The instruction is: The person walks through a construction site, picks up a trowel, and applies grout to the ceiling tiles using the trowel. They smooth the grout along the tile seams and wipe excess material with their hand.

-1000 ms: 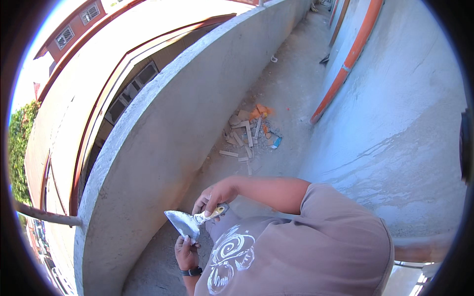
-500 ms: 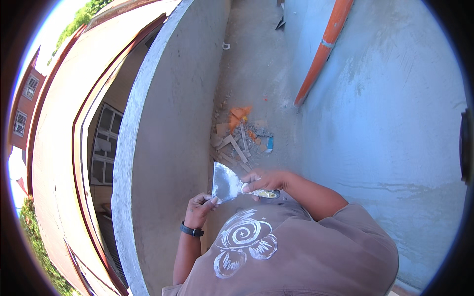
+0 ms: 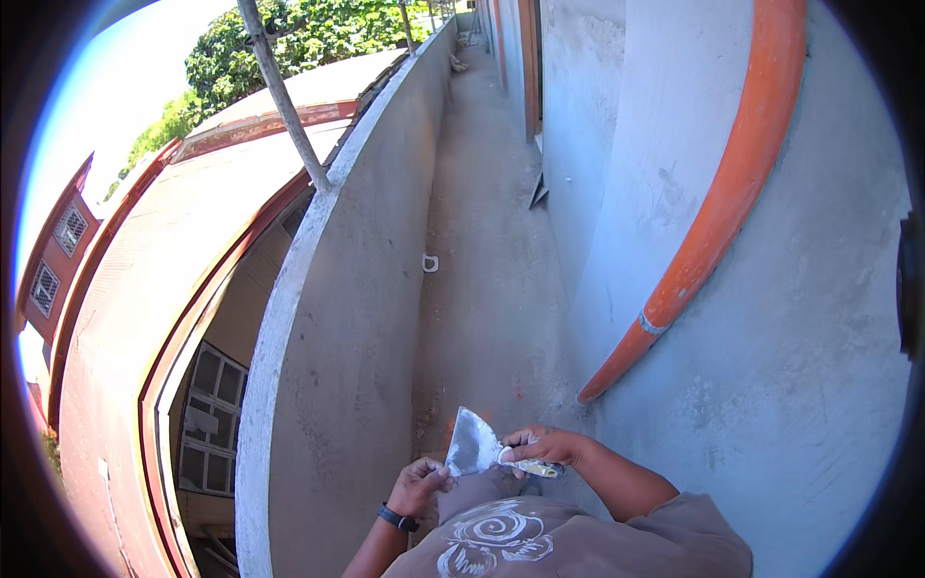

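Observation:
A wide putty knife (image 3: pixel 472 445) is held in front of my body, its metal blade smeared with white and grey. My right hand (image 3: pixel 541 447) closes round it where the blade meets the handle. The stubby, pale yellowish handle (image 3: pixel 545 471) sticks out below those fingers. At the blade's lower left corner, my left hand (image 3: pixel 420 485) pinches the metal between thumb and fingers. A dark watch or band sits on my left wrist.
A waist-high concrete wall (image 3: pixel 347 318) runs along the left, with roofs beyond. On the right, an orange pipe (image 3: pixel 713 222) slopes down the plastered wall. A small white object (image 3: pixel 430 263) and a dark angular piece (image 3: pixel 539 191) lie on the passage floor (image 3: pixel 491 318).
My view has tilted up along the passage, so both hands and the putty knife sit lower in the picture. The rubble pile is now mostly hidden. Both hands keep their hold.

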### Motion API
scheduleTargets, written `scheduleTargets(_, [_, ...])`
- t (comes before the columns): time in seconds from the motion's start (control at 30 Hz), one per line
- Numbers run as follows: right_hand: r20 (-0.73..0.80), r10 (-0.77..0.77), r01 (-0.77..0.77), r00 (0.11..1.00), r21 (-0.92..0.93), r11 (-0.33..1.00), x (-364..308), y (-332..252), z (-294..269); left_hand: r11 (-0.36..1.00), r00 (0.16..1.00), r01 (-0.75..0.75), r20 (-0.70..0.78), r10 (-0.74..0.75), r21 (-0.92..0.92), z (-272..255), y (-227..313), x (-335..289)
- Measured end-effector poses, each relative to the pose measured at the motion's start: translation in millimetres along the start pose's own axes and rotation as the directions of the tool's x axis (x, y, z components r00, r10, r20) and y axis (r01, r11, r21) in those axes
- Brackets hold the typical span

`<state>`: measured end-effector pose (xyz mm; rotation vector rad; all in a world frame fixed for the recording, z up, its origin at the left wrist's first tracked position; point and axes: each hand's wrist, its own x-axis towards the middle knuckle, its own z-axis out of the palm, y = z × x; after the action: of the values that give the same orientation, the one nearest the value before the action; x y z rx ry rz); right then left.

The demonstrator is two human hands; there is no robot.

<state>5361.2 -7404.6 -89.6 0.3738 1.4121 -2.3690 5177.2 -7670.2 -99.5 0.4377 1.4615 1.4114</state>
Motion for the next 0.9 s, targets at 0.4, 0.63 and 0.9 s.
scheduleTargets(0.4, [-0.19, -0.011, 0.01, 0.982, -0.007, 1.0, 175, -235, -311, 0.99, 0.994, 0.039, 0.109, -0.025, -0.133, -39, 150, 426])
scheduleTargets(0.63, [-0.236, -0.173, 0.185, 0.956, 0.03, 0.982, 247, -380, -441, 0.999, 0.978, 0.025, 0.207, -0.032, 0.04, -61, 304, 625])
scheduleTargets(0.9, [-0.214, -0.134, 0.162, 0.967, 0.118, 0.98, 341, -506, -664, 0.996, 0.978, 0.047, 0.198, -0.062, 0.078, -55, 376, 895])
